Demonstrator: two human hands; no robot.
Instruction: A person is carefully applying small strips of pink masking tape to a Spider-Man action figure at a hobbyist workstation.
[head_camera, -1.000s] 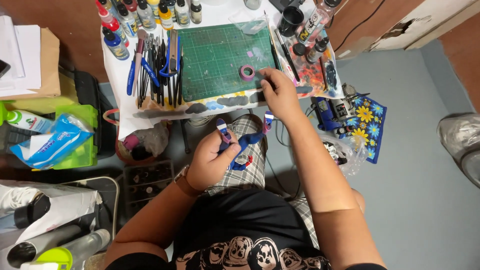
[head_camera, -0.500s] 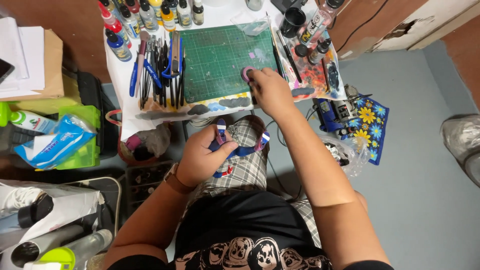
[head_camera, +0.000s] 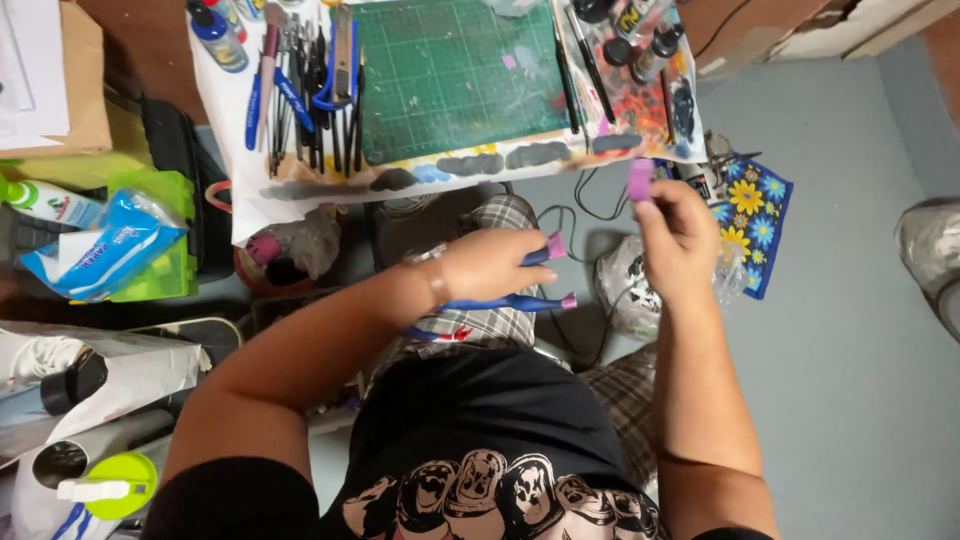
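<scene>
Purple tape roll (head_camera: 640, 180) now sits pinched in our right hand (head_camera: 683, 240), lifted off the green cutting mat (head_camera: 450, 75) where it lay a second ago — it hangs past the counter (head_camera: 300, 190) edge, at 5 o'clock from the mat. Our left hand (head_camera: 490, 265) grips the blue-handled tools (head_camera: 515, 300) over our lap. At 9 o'clock of the mat — pliers and brushes (head_camera: 310, 90); cables (head_camera: 590, 200) dangle below.

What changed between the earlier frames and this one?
The right hand reached to the small purple tape roll on the green cutting mat, took hold of it and pulled it back off the table edge, and now holds it up. The left hand stayed over the lap, still gripping the blue-handled tools.
</scene>
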